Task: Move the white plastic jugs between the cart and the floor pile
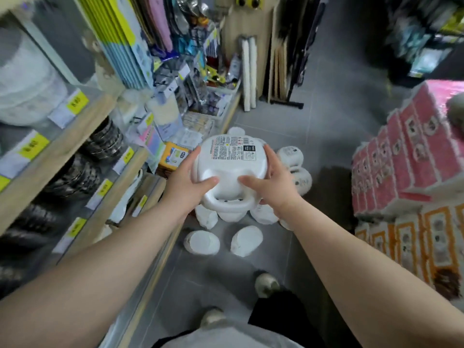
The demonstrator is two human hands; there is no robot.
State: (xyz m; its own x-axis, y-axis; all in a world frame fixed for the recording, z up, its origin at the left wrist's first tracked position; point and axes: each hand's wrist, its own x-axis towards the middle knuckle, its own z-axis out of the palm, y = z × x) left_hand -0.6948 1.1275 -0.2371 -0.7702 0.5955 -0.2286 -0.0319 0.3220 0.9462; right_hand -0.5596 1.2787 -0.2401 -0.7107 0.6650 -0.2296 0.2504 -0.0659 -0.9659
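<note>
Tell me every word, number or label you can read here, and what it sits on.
Nothing can be read letter for letter.
White jug, gripped by the left hand and right hand: back label with dense print and warning symbols, too small to read.
Yellow price tags on the shelf edge: dark digits, blurred.
Pink packs and orange packs: printed pictures, wording blurred.

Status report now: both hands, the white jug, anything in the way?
Left hand and right hand grip white jug at its sides. Jug held above floor, label up. More white jugs on floor beneath.
</note>
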